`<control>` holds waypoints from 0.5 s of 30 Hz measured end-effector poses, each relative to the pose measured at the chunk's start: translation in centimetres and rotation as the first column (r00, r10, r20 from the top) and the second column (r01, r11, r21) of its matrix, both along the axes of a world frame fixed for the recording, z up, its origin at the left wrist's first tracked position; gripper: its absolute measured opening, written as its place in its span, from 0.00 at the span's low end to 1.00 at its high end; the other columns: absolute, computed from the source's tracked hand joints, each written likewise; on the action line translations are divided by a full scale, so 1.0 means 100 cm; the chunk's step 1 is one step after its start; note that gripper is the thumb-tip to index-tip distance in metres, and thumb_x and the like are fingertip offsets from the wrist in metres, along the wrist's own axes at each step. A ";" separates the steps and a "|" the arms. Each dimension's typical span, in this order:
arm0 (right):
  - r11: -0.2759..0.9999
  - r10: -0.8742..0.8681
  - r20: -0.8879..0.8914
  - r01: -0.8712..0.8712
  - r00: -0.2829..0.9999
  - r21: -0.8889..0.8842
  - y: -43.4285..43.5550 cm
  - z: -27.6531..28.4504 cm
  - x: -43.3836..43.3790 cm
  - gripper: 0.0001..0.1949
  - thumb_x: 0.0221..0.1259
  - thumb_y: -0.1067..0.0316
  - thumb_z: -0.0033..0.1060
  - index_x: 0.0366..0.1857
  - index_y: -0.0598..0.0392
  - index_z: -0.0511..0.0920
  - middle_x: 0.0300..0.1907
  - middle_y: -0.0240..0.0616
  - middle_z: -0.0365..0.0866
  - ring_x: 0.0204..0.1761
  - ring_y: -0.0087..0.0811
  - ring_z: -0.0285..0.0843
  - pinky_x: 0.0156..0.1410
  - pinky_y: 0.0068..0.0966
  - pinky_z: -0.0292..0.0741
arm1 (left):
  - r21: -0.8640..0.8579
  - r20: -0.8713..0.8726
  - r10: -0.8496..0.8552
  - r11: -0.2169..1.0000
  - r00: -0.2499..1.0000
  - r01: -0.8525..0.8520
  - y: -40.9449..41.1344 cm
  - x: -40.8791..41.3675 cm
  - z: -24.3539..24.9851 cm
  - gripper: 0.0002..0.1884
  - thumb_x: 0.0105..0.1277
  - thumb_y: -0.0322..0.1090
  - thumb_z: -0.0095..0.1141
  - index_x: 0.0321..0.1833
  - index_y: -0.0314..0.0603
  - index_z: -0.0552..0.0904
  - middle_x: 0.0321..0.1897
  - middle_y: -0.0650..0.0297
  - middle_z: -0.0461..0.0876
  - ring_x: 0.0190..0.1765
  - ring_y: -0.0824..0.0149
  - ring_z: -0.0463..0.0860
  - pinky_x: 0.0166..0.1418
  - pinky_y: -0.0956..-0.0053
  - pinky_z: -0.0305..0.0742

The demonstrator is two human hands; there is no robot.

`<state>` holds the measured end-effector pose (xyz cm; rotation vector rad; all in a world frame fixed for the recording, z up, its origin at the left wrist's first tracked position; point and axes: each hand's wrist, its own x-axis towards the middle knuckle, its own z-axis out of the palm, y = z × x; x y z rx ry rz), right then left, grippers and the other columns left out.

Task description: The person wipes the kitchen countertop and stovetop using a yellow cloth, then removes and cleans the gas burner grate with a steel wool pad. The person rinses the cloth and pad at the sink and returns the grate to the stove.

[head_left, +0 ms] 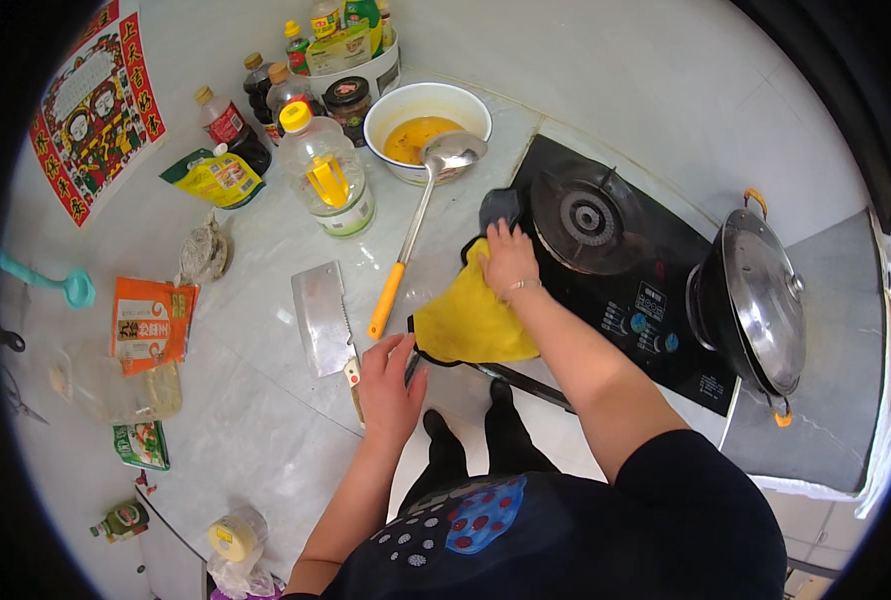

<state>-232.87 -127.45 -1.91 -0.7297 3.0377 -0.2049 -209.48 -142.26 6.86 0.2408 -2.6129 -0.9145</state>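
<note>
My right hand (511, 261), with a bracelet at the wrist, presses down on a yellow cloth (475, 319) with black edging, at the left side of the stove. Its fingertips reach a dark grey part (501, 207) beyond the yellow. My left hand (391, 390) is empty, thumb apart from the fingers, close to the cloth's left corner; whether it touches there I cannot tell. Beside it lies a cleaver (321, 319), its handle partly behind the hand. A metal ladle (415, 232) with a yellow handle leans on a white bowl (380, 124) containing orange-yellow liquid.
A black gas stove (685, 360) carries a lidded wok (762, 300) at the right. An oil jug (329, 176), sauce bottles (228, 127) and a jar (348, 111) stand behind. Toward the left lie an orange packet (152, 322) and a clear plastic container (130, 390). The counter's edge (565, 397) runs before me.
</note>
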 end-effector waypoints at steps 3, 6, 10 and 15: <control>0.986 0.161 -0.078 -0.164 0.984 -0.036 0.015 -0.002 0.056 0.27 0.57 0.66 0.54 0.63 0.57 0.68 0.68 0.46 0.64 0.69 0.50 0.60 0.74 0.43 0.56 | 0.023 -0.006 -0.034 0.999 0.999 0.035 0.006 -0.002 0.006 0.26 0.51 0.27 0.66 0.56 0.41 0.78 0.53 0.55 0.76 0.55 0.53 0.75 0.56 0.64 0.73; 0.917 0.229 -0.113 -0.253 0.967 -0.308 0.056 -0.003 0.107 0.21 0.51 0.74 0.53 0.53 0.53 0.77 0.61 0.40 0.74 0.66 0.46 0.65 0.73 0.42 0.60 | 0.025 -0.025 -0.102 0.994 0.994 0.102 0.016 -0.010 0.009 0.24 0.52 0.28 0.65 0.55 0.42 0.79 0.53 0.56 0.77 0.55 0.53 0.76 0.56 0.65 0.73; 0.903 0.066 0.327 0.083 0.943 -0.422 0.110 0.027 0.142 0.15 0.58 0.67 0.57 0.50 0.53 0.78 0.55 0.42 0.78 0.58 0.46 0.73 0.65 0.41 0.69 | 0.024 -0.056 -0.166 0.986 0.984 0.168 0.030 -0.021 0.015 0.21 0.52 0.28 0.65 0.52 0.40 0.80 0.51 0.56 0.78 0.53 0.53 0.76 0.55 0.64 0.74; -0.146 0.121 0.905 0.909 0.408 -0.391 0.173 0.057 0.150 0.17 0.66 0.56 0.55 0.52 0.56 0.77 0.50 0.44 0.81 0.51 0.45 0.79 0.58 0.41 0.75 | 0.137 -0.003 -0.199 0.971 0.980 0.198 0.043 -0.029 0.011 0.19 0.55 0.29 0.64 0.51 0.41 0.80 0.49 0.57 0.79 0.49 0.55 0.80 0.50 0.67 0.77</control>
